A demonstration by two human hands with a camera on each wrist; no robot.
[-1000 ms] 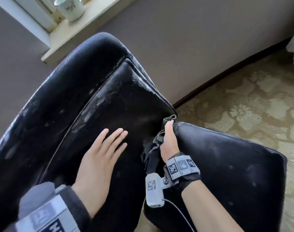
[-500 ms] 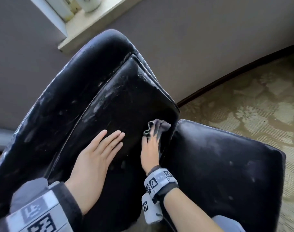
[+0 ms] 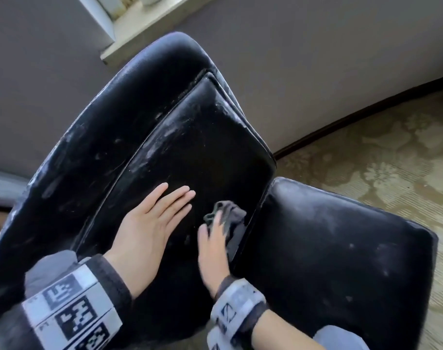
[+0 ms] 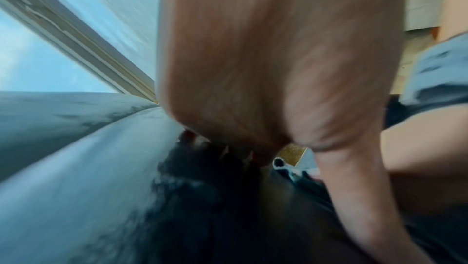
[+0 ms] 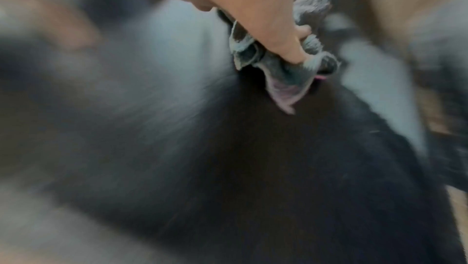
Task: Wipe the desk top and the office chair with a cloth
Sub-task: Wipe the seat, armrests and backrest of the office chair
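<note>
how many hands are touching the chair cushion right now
2. The left hand lies flat on the cushion; the right hand, beside it, presses a cloth there.

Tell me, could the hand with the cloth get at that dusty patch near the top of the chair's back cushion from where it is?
Probably yes. The right hand grips the grey cloth low on the back cushion, and bare leather runs from it up to the dusty patch. The left hand lies flat beside that path, not across it.

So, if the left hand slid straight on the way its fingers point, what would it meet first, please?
Likely the raised seam where the cushion meets the chair's padded rim; the left hand lies flat, with only bare cushion ahead.
</note>
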